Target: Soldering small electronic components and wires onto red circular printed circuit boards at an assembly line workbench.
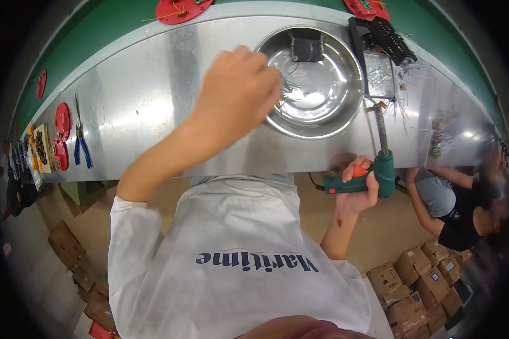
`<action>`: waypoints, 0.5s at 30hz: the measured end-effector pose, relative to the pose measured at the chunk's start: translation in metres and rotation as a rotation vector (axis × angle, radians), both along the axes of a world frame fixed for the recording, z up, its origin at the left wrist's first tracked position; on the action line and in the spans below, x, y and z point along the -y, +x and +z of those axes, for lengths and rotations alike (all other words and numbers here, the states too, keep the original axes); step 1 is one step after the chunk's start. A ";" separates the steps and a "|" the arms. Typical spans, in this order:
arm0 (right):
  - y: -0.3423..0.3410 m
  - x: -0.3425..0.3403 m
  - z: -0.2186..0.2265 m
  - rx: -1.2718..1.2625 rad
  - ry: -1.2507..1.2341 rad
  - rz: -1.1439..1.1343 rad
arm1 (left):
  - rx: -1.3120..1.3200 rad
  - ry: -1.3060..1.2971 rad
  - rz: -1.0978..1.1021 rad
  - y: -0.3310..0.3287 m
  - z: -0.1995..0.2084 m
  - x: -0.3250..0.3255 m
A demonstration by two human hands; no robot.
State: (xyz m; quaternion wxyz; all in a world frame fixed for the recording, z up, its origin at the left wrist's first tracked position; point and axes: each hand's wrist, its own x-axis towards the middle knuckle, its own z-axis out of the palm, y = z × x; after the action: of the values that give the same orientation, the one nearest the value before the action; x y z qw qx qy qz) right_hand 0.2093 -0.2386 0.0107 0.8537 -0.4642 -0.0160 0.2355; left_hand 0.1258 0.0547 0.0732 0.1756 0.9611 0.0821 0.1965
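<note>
My left hand is closed over the left rim of a shiny steel bowl. Its fingertips face away from view, so what they grip, if anything, is hidden. Thin wire leads show in the bowl just beside those fingers, and a small black block lies against the bowl's far wall. At the table's front edge, my right hand is wrapped round the handle of a green soldering gun with a red trigger. Its metal barrel points away from me, the tip close to a black soldering stand.
Blue-handled pliers lie at the left, beside red round housings and a tray of small dark parts. More red discs rest on the green strip behind. A co-worker sits at the right, near stacked cardboard boxes.
</note>
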 end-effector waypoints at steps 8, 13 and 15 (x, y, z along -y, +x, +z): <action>-0.003 -0.004 -0.001 0.000 0.004 -0.016 | -0.174 0.109 -0.021 0.055 -0.031 0.009; -0.002 -0.002 -0.001 -0.013 0.011 -0.021 | -0.213 0.130 0.017 0.059 -0.031 0.014; -0.003 -0.003 0.000 -0.008 -0.013 -0.020 | -0.214 0.138 0.021 0.059 -0.033 0.013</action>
State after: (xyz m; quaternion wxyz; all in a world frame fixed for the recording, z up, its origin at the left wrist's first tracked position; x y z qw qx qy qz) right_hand 0.2068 -0.2358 0.0106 0.8531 -0.4688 -0.0062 0.2289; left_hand 0.1846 0.0419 0.0402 0.0971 0.9855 0.0969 0.0999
